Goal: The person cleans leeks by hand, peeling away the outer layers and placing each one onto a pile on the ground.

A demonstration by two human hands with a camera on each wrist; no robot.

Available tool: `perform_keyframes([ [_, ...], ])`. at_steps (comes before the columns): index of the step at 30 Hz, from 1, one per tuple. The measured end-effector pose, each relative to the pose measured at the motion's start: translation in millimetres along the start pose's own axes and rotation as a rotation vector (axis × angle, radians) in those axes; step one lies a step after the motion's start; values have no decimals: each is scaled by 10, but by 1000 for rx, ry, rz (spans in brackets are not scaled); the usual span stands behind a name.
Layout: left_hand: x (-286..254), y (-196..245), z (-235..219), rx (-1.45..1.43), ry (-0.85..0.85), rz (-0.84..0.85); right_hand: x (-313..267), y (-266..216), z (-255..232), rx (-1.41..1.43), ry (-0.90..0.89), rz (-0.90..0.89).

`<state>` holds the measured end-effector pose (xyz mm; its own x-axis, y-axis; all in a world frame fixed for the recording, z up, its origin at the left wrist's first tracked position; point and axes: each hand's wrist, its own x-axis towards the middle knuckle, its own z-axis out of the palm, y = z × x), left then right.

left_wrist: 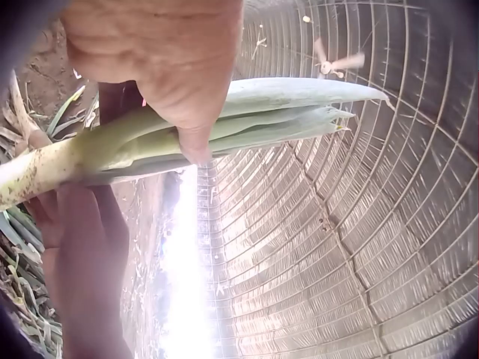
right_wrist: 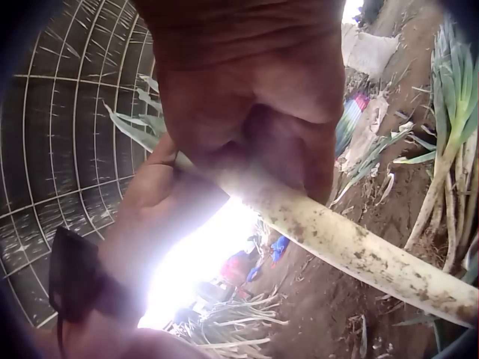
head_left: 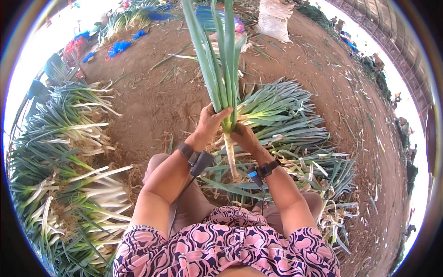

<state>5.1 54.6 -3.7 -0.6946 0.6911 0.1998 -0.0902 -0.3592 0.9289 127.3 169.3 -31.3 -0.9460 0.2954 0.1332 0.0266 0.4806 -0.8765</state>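
Note:
A long green onion point(head_left: 226, 83) stands upright before my chest, its leaves up and its pale root end down. My left hand point(head_left: 212, 122) grips it at the bottom of the leaves, thumb across the front. My right hand point(head_left: 244, 138) holds it slightly lower, where leaves meet the white stalk. In the left wrist view, the left thumb presses on the leaves above a soil-specked stalk point(left_wrist: 34, 173). The right wrist view shows the right hand point(right_wrist: 254, 105) curled around the stalk point(right_wrist: 352, 247), its fingertips partly in shadow, with the left hand point(right_wrist: 161, 198) close behind.
Green onions with white stalks point(head_left: 101, 194) lie heaped along the left. Another pile point(head_left: 281, 111) lies ahead to the right, with loose leaves and peelings point(head_left: 330, 217) nearer. A white sack point(head_left: 275, 21) and blue material point(head_left: 119, 48) lie farther off on the bare soil point(head_left: 147, 87).

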Motion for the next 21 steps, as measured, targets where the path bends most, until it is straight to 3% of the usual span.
perform_keyframes([
  [7,-5,71,-59,-77,-117,-79,-25,129,13,136,47,107],
  [13,53,155,-99,-212,-140,-113,-77,30,87,646,145,141],
  [17,77,129,52,-389,-13,-104,-7,-19,174,173,406,167],
  [19,40,34,176,-315,-3,-83,-16,-175,182,-55,492,145],
  [21,32,-24,203,-280,14,-99,26,-86,215,45,512,136],
])
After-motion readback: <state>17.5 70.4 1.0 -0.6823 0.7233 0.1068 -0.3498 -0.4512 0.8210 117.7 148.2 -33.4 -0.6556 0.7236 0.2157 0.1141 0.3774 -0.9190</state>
